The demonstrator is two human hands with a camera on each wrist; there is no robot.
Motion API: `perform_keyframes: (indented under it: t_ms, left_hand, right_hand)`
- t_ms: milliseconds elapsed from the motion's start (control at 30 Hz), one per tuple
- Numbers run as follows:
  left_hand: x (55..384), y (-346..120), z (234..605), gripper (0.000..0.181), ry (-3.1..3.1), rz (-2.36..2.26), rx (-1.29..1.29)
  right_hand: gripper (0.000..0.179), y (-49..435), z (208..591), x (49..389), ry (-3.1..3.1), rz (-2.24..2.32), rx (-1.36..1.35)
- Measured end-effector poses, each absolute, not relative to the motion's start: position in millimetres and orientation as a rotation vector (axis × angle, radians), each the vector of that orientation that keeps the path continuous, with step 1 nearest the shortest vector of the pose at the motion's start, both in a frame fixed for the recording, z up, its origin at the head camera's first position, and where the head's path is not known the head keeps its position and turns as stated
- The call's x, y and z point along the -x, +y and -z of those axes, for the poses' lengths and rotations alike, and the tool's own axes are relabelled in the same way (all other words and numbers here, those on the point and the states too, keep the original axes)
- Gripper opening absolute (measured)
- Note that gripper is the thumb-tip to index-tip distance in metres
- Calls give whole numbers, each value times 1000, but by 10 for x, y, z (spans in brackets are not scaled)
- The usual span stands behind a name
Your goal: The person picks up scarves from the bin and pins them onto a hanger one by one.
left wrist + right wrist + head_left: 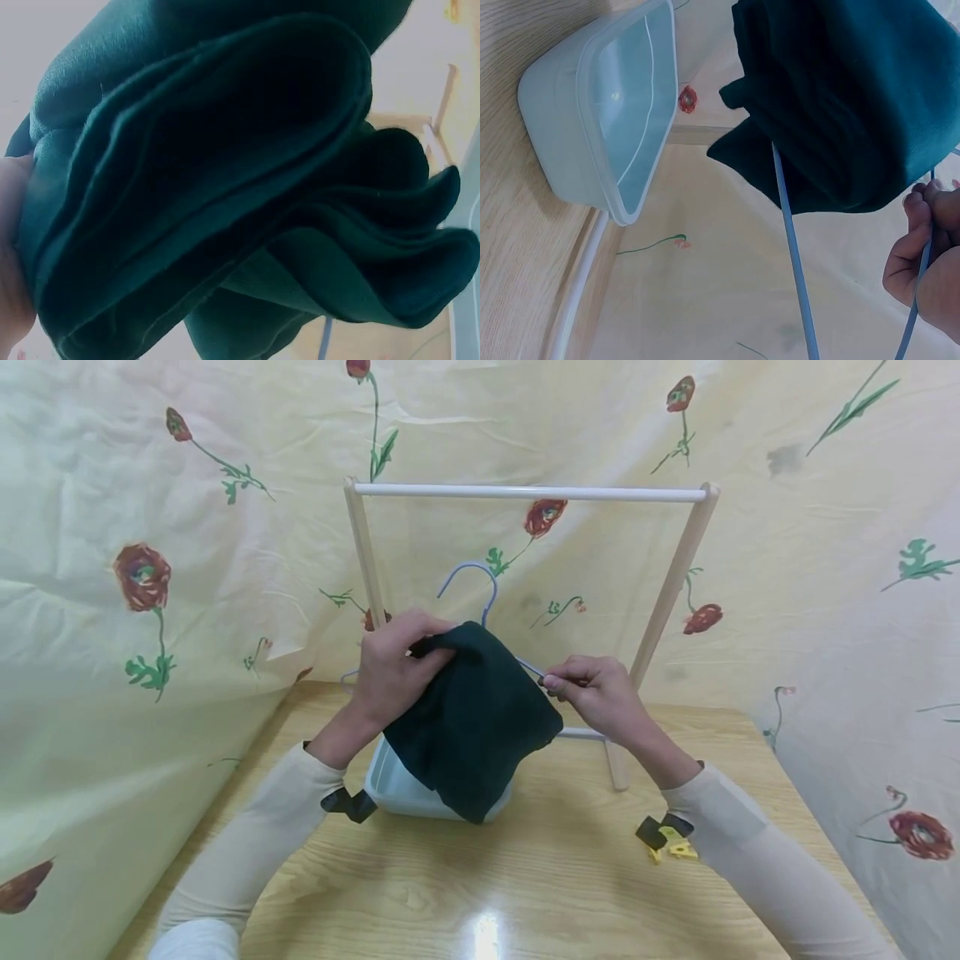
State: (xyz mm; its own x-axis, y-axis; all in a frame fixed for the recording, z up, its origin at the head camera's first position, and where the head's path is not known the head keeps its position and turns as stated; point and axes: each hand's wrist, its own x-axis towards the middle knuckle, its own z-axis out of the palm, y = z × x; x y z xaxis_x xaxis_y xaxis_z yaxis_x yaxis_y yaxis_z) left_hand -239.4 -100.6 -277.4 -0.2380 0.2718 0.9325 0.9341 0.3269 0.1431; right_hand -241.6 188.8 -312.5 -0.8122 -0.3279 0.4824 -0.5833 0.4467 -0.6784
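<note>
A dark green piece of folded cloth [480, 718] hangs over a blue clothes hanger [492, 589], whose hook points up. My left hand [393, 664] grips the cloth at its upper left, thumb in front. At the hanger's right slope, my right hand [600, 693] pinches the thin frame between thumb and fingers. In the right wrist view, the hanger's lower bar [791, 247] runs into the folds, and the cloth [855, 112] hides the hanger's other end. Layered folds of the cloth [225, 172] fill the left wrist view.
Behind the hands stands a rack with a white top rail [525, 492] and wooden legs. A pale blue plastic tub [390, 785] sits under the cloth on the wooden table [420, 893]. Yellow clips [681, 850] lie by the right sleeve. Flowered sheeting surrounds the table.
</note>
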Motion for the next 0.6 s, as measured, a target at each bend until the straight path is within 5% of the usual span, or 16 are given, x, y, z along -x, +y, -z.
perform_keyframes:
  t_ms: [600]
  left_hand:
    - [2332, -891, 2936, 11, -1821, 855, 968]
  right_hand:
    - [10, 1851, 3102, 2391, -2379, -1312, -805]
